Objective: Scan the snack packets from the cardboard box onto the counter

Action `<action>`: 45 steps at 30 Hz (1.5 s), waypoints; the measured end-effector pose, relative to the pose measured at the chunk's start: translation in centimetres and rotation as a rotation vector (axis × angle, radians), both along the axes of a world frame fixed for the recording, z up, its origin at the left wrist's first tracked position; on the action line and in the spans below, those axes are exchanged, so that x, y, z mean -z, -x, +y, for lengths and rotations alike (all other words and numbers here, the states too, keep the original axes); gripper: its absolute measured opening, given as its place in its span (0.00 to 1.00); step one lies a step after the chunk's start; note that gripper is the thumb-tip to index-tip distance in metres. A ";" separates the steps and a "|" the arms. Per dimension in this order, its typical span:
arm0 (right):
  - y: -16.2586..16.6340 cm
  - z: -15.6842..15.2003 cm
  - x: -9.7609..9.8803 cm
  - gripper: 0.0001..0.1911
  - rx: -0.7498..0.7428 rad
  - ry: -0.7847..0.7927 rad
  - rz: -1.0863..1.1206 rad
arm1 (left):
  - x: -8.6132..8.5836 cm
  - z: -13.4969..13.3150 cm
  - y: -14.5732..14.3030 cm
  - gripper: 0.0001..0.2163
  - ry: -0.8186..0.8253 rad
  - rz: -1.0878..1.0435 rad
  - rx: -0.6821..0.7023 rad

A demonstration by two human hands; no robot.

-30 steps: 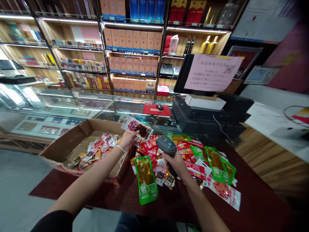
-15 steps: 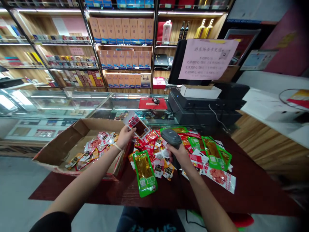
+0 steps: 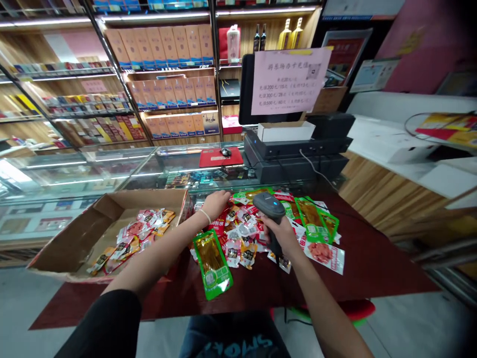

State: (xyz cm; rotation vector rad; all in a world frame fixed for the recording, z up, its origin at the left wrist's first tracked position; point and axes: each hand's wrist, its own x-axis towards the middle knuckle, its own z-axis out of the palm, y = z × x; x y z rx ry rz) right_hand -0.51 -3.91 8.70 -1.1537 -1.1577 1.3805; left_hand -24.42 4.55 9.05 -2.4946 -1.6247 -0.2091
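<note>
My right hand (image 3: 278, 231) is closed around the grip of a dark handheld barcode scanner (image 3: 269, 205), held above a pile of snack packets (image 3: 242, 231). A small blue light glows on the scanner's top. My left hand (image 3: 216, 203) reaches over the pile's far left part, its fingers bent down and together. What lies under those fingers is hidden. A green snack pouch (image 3: 212, 263) with a clear window lies in front of the pile. To the left, an open cardboard box (image 3: 108, 209) holds several loose small packets (image 3: 137, 231).
The dark red tabletop (image 3: 257, 293) borders a glass display counter (image 3: 167, 166). On the counter stand a red mat (image 3: 208, 157) with a mouse (image 3: 225, 152), and a monitor (image 3: 246, 89) with a paper sign. Shelves of boxed goods (image 3: 167, 47) line the back wall.
My left hand has moved off the box's edge, over the pile; the white-and-red packet it held no longer shows in it. The scanner stays over the pile. The whole view has shifted.
</note>
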 end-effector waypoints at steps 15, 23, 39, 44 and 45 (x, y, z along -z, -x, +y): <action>0.2 -0.3 -1.3 0.15 -0.010 -0.008 0.031 | -0.9 0.1 1.6 0.16 0.241 -0.349 0.138; 4.7 0.2 -2.8 0.19 -0.206 -0.062 0.009 | -4.8 -3.9 10.3 0.11 0.074 -0.452 -0.032; 24.5 1.0 -3.0 0.17 -0.731 -0.011 0.012 | -1.1 -15.4 30.3 0.11 0.071 -0.440 -0.635; 28.1 1.2 -2.1 0.18 -0.800 0.056 -0.006 | 1.3 -17.0 33.8 0.09 0.140 -0.407 -0.716; 28.5 1.2 -1.9 0.18 -0.811 0.059 -0.024 | 1.9 -17.2 34.2 0.09 0.160 -0.411 -0.727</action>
